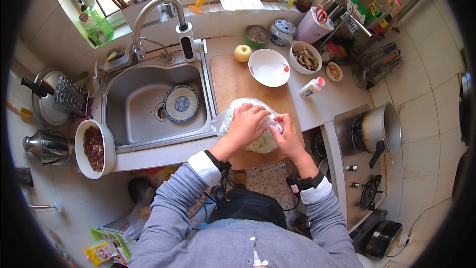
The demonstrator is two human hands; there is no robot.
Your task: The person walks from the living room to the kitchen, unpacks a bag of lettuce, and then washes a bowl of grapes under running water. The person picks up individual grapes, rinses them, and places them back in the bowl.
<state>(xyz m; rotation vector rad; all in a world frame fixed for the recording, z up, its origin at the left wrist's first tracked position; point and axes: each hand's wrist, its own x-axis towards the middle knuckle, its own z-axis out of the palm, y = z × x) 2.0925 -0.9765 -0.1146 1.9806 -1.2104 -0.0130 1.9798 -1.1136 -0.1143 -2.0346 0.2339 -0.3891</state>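
Two grips, the bare left hand and bare right hand, pinched the film of a translucent plastic bag holding pale green contents near the frame's centre, over a brown wooden board; a round white bowl stood above.

Sink on left, cutting board right of it, stove far right. Plate in sink, right half, beside drain. Faucet behind sink; pump bottle on windowsill, behind and left. Oval bowl just left of sink, kettle left of that. Plastic bag on near end of board. Round bowl behind bag, apple behind-left of that bowl. Mushroom bowl right of round bowl; small dish further right; bottle in front of both. Lidded jar behind, knife holder right of jar. Saucepan on stove's far burner.
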